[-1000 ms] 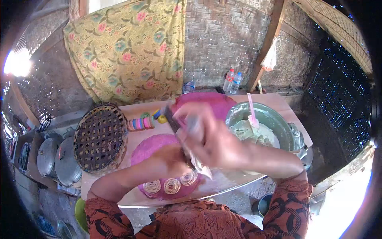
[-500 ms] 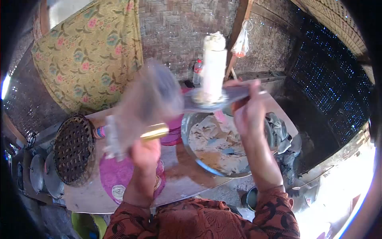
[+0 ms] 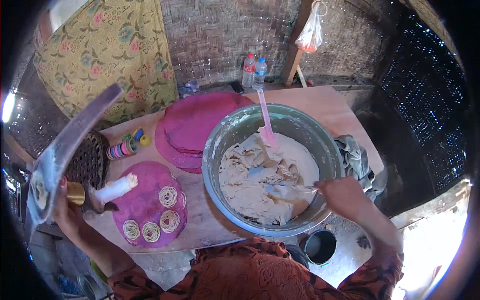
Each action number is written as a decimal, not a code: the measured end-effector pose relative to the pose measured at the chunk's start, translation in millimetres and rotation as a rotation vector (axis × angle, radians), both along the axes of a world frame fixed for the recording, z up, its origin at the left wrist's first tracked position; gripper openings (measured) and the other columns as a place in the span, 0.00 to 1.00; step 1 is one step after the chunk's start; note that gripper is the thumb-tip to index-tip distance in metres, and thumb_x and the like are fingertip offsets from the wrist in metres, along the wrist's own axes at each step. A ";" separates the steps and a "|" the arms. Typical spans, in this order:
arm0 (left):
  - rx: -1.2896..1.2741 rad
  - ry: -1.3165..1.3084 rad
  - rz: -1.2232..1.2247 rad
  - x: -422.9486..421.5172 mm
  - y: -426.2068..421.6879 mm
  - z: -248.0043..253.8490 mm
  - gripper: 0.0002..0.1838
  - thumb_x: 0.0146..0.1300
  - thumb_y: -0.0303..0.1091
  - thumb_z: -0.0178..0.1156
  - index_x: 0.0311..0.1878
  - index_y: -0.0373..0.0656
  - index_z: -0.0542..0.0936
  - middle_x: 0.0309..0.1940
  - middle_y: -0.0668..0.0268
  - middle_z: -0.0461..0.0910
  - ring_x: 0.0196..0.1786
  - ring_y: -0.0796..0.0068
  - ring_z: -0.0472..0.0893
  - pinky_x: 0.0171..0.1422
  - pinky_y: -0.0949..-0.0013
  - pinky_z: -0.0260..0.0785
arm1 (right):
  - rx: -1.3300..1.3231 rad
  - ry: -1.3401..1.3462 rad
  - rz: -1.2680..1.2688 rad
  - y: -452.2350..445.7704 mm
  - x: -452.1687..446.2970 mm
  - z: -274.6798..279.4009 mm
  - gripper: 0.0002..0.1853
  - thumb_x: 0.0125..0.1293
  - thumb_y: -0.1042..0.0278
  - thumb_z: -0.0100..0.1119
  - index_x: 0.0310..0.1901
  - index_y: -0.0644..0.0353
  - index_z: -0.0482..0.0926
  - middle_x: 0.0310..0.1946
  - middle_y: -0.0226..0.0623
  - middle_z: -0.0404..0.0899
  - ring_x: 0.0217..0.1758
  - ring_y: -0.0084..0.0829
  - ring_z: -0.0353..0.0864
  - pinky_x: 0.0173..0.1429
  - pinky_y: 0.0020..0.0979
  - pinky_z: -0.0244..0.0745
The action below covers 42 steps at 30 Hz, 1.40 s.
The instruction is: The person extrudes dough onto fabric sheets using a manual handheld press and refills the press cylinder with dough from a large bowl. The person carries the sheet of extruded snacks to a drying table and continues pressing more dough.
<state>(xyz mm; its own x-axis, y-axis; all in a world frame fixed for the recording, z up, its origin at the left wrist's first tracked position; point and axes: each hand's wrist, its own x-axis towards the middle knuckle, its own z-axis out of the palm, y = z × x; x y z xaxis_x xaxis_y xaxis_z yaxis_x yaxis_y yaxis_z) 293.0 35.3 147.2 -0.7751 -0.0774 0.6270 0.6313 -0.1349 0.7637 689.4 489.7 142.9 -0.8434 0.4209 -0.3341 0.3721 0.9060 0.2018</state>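
Observation:
At the left, my left hand (image 3: 67, 212) is wrapped round a press tool (image 3: 55, 160) with long curved handles, a brass-coloured cylinder (image 3: 75, 193) and a white plunger (image 3: 116, 190) smeared with dough. Over the right side of a big green basin (image 3: 327, 135), my right hand (image 3: 342, 197) grips a thin utensil whose end is in the pale dough (image 3: 245, 200). A pink spatula (image 3: 265, 112) stands in the same dough. Coiled dough rings (image 3: 151, 231) lie on a round pink mat (image 3: 140, 210) between the press and the basin.
Behind the basin are stacked pink mats (image 3: 200, 120) and two bottles (image 3: 259, 73). Coloured rings (image 3: 121, 149) sit beside a dark woven basket (image 3: 87, 162) at the left. A crumpled cloth (image 3: 357, 160) lies right of the basin, with a bucket (image 3: 320, 247) below the table edge.
The press parts have moved left with my left hand, and the white plunger now points right. My right hand has left the press and come down to the basin, now holding a utensil.

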 end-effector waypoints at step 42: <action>-0.843 0.961 -0.250 89.9 327.8 13.0 0.28 0.40 0.49 0.70 0.45 0.48 0.78 0.42 0.63 0.79 0.40 0.60 0.81 0.43 0.59 0.75 | 0.580 0.692 0.484 -60.9 -14.4 84.2 0.21 0.50 0.65 0.56 0.48 0.61 0.75 0.25 0.29 0.68 0.25 0.24 0.73 0.25 0.26 0.66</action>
<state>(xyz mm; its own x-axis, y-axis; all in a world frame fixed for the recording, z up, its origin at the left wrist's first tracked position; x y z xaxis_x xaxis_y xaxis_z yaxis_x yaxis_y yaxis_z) 382.9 363.1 160.3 0.0726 0.6902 0.7199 0.9970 -0.0314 -0.0705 675.0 428.8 227.1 -0.8962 -0.0741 0.4375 0.1940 0.8212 0.5366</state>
